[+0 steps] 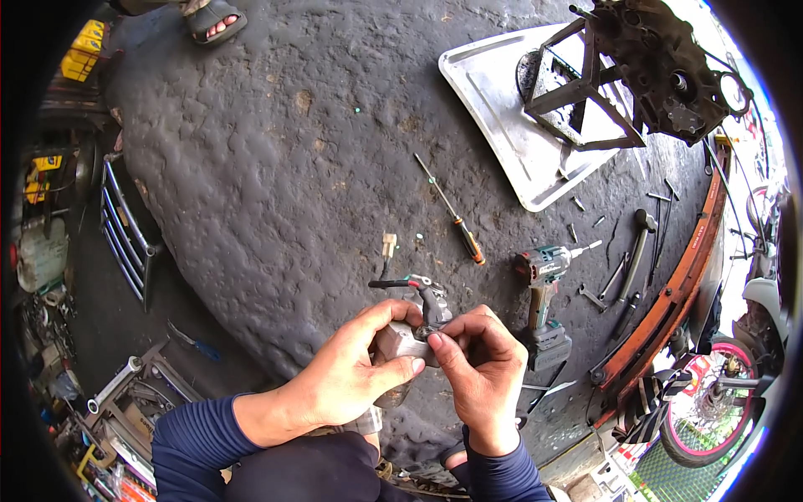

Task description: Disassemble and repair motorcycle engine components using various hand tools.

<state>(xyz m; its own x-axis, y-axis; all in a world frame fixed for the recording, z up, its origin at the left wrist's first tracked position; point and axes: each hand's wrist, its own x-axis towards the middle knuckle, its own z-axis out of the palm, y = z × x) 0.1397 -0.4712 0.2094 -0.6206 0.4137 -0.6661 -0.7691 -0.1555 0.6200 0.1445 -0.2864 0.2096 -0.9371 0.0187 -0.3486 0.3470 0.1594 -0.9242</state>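
Note:
My left hand [351, 368] is closed round a grey metal part [396, 343] at the lower middle, thumb across its side. From its top rise a short black cable boot [431, 305] and a wire with a pale plastic connector [389, 244]. My right hand [481, 376] is closed on the part's right side, thumb and index finger at the base of the cable. Just right of my hands lies a cordless drill [544, 301] with a bit fitted. A screwdriver [468, 238] with an orange and black handle lies beyond them.
An engine casing [669, 75] on a metal frame sits by a steel tray [493, 100]. Hammer [636, 251], spanners and loose bolts lie right, beside an orange beam [677, 301] and bicycle wheel [703, 402]. Metal parts [134, 393] fill the lower left. Another person's sandalled foot [213, 21] shows top left.

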